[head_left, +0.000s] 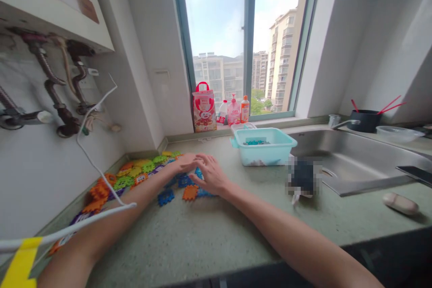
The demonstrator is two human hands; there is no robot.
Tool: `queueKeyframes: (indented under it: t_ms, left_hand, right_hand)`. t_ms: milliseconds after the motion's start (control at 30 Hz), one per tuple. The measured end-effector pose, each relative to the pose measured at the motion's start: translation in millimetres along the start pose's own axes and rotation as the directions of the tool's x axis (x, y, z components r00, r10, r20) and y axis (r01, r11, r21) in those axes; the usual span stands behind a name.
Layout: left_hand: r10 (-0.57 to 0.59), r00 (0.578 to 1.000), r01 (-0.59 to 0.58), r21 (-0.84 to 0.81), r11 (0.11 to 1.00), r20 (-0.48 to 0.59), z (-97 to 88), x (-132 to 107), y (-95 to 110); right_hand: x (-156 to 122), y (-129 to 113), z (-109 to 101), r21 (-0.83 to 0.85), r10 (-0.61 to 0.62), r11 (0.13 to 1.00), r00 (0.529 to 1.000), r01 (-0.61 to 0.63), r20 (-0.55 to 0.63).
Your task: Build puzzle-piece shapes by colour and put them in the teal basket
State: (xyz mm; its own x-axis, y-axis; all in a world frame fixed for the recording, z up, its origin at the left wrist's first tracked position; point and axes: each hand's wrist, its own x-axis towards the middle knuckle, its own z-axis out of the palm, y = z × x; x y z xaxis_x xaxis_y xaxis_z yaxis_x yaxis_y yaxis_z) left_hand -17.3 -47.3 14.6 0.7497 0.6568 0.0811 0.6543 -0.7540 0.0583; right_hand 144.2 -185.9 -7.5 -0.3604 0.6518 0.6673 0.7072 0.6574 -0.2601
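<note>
Edging counter by wall: toothed pieces

Head view, forward (and downward)

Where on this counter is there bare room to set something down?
The widest bare patch of counter lies between left forearm and right forearm, on the near side of the orange piece; a smaller one separates right forearm from turquoise tub. Colored pieces crowd left hand, right hand and left wall.
</note>
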Motion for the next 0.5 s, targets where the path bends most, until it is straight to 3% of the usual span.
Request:
queueKeyframes:
  t_ms: [67,133,200,300,333,400,500]
  left_hand:
    - [0.066,0.998,-0.065,-0.075,0.995,0.022,-7.5,-29.9,3.1]
    - [0.064,0.997,-0.07,-0.166,0.984,-0.043,-16.3,-58.9,-4.1]
    - [-0.047,0.987,0.015,-0.203,0.979,-0.154,-22.5,-86.6,-20.4]
    - [-0.235,0.933,0.211,-0.118,0.97,-0.271,-19.8,-121.1,-53.1]
    - [-0.25,0.922,0.238,-0.079,0.968,-0.296,-15.7,-129.1,-63.4]
    - [-0.206,0.938,0.216,0.004,0.976,-0.277,-5.2,-138.1,-79.2]
    - [-0.162,0.956,0.185,0.075,0.98,-0.246,8.5,-137.4,-88.4]
  right_hand:
    - [0.4,7.1,-5.3,-0.016,0.076,0.997,0.996,-0.077,-0.048]
    - [-0.7,18.0,-5.2,-0.037,0.153,0.987,0.987,-0.155,-0.037]
    - [-2.8,30.1,0.6,-0.051,0.236,0.97,0.972,-0.236,-0.004]
    - [-5.4,44.8,14.5,-0.063,0.316,0.948,0.946,-0.312,0.072]
    - [-5.9,48.1,18.9,-0.071,0.325,0.945,0.941,-0.319,0.098]
    - [-6.5,52.1,24.9,-0.09,0.317,0.948,0.937,-0.307,0.145]
    - [-7.0,53.2,26.0,-0.125,0.276,0.959,0.94,-0.255,0.201]
